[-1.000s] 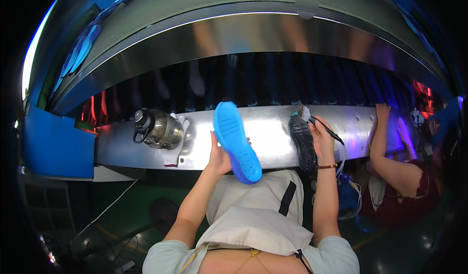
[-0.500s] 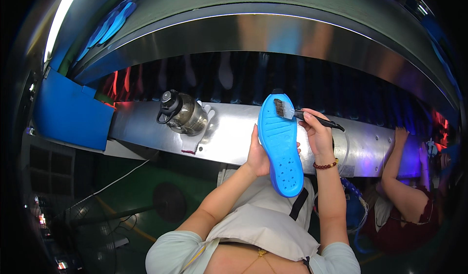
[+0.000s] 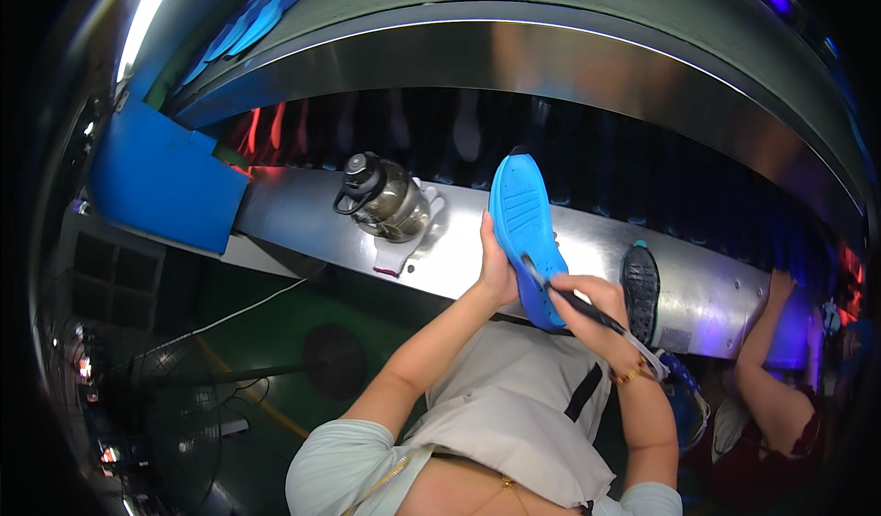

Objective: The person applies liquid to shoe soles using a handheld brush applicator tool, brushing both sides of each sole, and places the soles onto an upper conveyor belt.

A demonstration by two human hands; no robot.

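A bright blue shoe sole (image 3: 523, 206) with ribs and small holes is tilted in front of me, above the metal ledge. My left hand (image 3: 496, 266) grips its left edge, thumb along the side. In my right hand (image 3: 598, 307) is a brush (image 3: 580, 306) with a black handle, its tip at the lower part of the sole. The bristles are seen edge-on and are hard to make out. To the right of that hand, a black sole (image 3: 640, 288) lies on the ledge.
On the metal ledge (image 3: 303, 206), a dark translucent bottle (image 3: 396, 206) stands on a pale glove (image 3: 395, 253). Behind runs a raised green conveyor belt (image 3: 404, 0) carrying blue soles (image 3: 266, 22). A co-worker's arm (image 3: 766, 328) rests on the ledge at the right. A fan (image 3: 174, 406) stands at lower left.
The brush has moved from the sole's upper end down to its lower part. The blue sole has shifted slightly up, and the black sole now shows beside my right hand. The view has shifted.
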